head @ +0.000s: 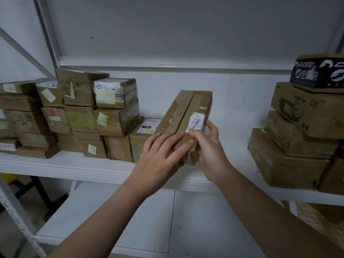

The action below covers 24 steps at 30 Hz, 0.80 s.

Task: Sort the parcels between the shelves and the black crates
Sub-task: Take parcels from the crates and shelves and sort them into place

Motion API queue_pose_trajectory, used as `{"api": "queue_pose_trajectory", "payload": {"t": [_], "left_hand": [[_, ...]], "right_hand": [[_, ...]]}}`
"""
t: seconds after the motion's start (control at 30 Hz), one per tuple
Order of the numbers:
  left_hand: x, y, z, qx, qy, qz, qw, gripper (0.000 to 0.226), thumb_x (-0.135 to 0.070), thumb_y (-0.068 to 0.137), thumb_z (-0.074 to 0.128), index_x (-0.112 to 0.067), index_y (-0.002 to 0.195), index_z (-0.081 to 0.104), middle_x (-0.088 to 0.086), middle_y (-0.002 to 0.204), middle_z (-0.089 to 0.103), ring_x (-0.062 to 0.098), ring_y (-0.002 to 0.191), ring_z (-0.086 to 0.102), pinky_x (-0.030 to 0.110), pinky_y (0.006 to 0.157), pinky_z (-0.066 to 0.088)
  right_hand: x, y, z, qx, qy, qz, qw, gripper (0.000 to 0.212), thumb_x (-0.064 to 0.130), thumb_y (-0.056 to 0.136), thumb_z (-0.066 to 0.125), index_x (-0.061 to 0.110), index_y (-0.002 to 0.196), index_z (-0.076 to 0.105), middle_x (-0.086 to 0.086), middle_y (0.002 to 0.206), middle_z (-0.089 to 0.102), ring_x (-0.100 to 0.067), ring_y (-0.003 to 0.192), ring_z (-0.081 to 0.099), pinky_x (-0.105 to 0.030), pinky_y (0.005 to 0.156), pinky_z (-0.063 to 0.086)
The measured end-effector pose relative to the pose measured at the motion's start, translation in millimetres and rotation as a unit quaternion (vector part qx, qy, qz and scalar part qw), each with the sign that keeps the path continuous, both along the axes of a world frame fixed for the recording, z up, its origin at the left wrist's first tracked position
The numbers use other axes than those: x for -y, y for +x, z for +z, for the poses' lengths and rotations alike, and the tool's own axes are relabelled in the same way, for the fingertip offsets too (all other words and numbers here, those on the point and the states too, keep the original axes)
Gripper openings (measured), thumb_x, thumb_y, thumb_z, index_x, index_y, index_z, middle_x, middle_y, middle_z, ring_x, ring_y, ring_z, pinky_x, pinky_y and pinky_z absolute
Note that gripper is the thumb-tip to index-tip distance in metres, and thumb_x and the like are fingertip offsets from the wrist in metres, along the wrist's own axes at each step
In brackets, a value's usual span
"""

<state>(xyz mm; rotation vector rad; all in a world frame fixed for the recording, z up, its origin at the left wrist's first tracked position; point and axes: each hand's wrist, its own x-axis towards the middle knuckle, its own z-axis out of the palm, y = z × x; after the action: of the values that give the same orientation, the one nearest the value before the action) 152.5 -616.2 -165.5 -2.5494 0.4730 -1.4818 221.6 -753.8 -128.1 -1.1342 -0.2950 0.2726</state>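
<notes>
White shelf (74, 164) runs across in front of me, and over its front edge I hold the long brown parcel (186, 112), far end tipped up, just right of the box marked 2-2 (143, 138). My left hand (160, 155) wraps the near end, fingers laid over the top. My right hand (210, 151) clasps the right edge, thumb beside the barcode label (197, 121). If it belongs here, I should level it and slide it straight back, clear of the taller left stack (74, 112) so nothing topples.
</notes>
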Motion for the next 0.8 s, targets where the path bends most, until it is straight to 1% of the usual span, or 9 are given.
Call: {"api": "queue_pose_trajectory", "payload": {"t": [0.1, 0.2, 0.27, 0.3, 0.4, 0.5, 0.6, 0.63, 0.8], "left_hand": [[-16, 2, 9, -0.009, 0.008, 0.051, 0.999, 0.052, -0.025, 0.084, 0.047, -0.025, 0.135, 0.041, 0.012, 0.129, 0.057, 0.029, 0.121, 0.050, 0.044, 0.100, 0.033], [-40, 12, 22, -0.030, 0.033, 0.086, 0.995, 0.052, -0.023, 0.082, 0.043, -0.024, 0.134, 0.041, 0.012, 0.126, 0.059, 0.031, 0.115, 0.055, 0.045, 0.095, 0.038], [-58, 20, 29, -0.050, 0.043, 0.097, 0.993, 0.053, -0.022, 0.082, 0.049, -0.023, 0.134, 0.040, 0.011, 0.126, 0.058, 0.032, 0.113, 0.056, 0.045, 0.093, 0.041], [-65, 24, 32, -0.064, 0.046, 0.101, 0.992, 0.055, -0.022, 0.081, 0.053, -0.023, 0.134, 0.040, 0.011, 0.126, 0.058, 0.032, 0.113, 0.056, 0.045, 0.093, 0.042], [-83, 34, 34, -0.101, 0.054, 0.127, 0.985, 0.056, -0.025, 0.078, 0.051, -0.021, 0.134, 0.043, 0.012, 0.124, 0.060, 0.033, 0.110, 0.058, 0.045, 0.092, 0.044], [-98, 45, 29, -0.131, 0.044, 0.164, 0.977, 0.053, -0.020, 0.081, 0.048, -0.020, 0.134, 0.048, 0.011, 0.121, 0.060, 0.032, 0.108, 0.059, 0.046, 0.092, 0.045], [-107, 51, 21, -0.156, 0.034, 0.178, 0.971, 0.057, -0.015, 0.075, 0.066, -0.018, 0.131, 0.054, 0.011, 0.117, 0.062, 0.031, 0.106, 0.060, 0.045, 0.091, 0.046], [-108, 52, 20, -0.161, 0.033, 0.175, 0.971, 0.058, -0.015, 0.074, 0.068, -0.018, 0.130, 0.054, 0.011, 0.116, 0.062, 0.031, 0.106, 0.060, 0.044, 0.090, 0.046], [-115, 55, 20, -0.171, 0.040, 0.147, 0.973, 0.062, -0.025, 0.072, 0.071, -0.018, 0.131, 0.053, 0.013, 0.116, 0.060, 0.032, 0.105, 0.058, 0.044, 0.091, 0.045]], "right_hand": [[-26, 5, 7, 0.012, -0.012, -0.026, 1.000, 0.039, 0.023, 0.090, 0.063, 0.031, 0.120, 0.040, -0.005, 0.110, 0.066, -0.020, 0.094, 0.068, -0.035, 0.069, 0.057], [-55, 13, 14, 0.001, -0.017, -0.043, 0.999, 0.036, 0.025, 0.092, 0.062, 0.025, 0.122, 0.043, -0.005, 0.110, 0.066, -0.018, 0.093, 0.067, -0.030, 0.066, 0.056], [-71, 19, 16, 0.010, -0.023, -0.050, 0.998, 0.035, 0.026, 0.093, 0.060, 0.023, 0.125, 0.047, -0.003, 0.110, 0.066, -0.012, 0.088, 0.067, -0.025, 0.061, 0.054], [-77, 21, 16, 0.019, -0.028, -0.053, 0.998, 0.034, 0.026, 0.093, 0.059, 0.022, 0.125, 0.050, -0.002, 0.110, 0.067, -0.010, 0.087, 0.066, -0.023, 0.062, 0.053], [-91, 28, 10, 0.047, -0.045, -0.064, 0.996, 0.023, 0.022, 0.096, 0.054, 0.019, 0.118, 0.059, 0.005, 0.104, 0.068, -0.004, 0.087, 0.065, -0.023, 0.075, 0.054], [-98, 32, -1, 0.070, -0.088, -0.074, 0.991, 0.012, 0.021, 0.097, 0.051, 0.024, 0.103, 0.061, 0.012, 0.097, 0.063, 0.002, 0.087, 0.059, -0.016, 0.075, 0.048], [-103, 37, -13, 0.084, -0.128, -0.087, 0.984, 0.016, 0.019, 0.098, 0.050, 0.020, 0.111, 0.058, 0.016, 0.095, 0.057, 0.005, 0.082, 0.055, -0.009, 0.064, 0.044], [-106, 38, -16, 0.088, -0.138, -0.093, 0.982, 0.018, 0.017, 0.098, 0.050, 0.020, 0.113, 0.058, 0.015, 0.095, 0.056, 0.005, 0.082, 0.055, -0.008, 0.061, 0.044], [-114, 44, -24, 0.094, -0.162, -0.127, 0.974, 0.017, 0.015, 0.096, 0.050, 0.020, 0.111, 0.058, 0.009, 0.095, 0.059, -0.003, 0.086, 0.058, -0.013, 0.065, 0.043]]}}
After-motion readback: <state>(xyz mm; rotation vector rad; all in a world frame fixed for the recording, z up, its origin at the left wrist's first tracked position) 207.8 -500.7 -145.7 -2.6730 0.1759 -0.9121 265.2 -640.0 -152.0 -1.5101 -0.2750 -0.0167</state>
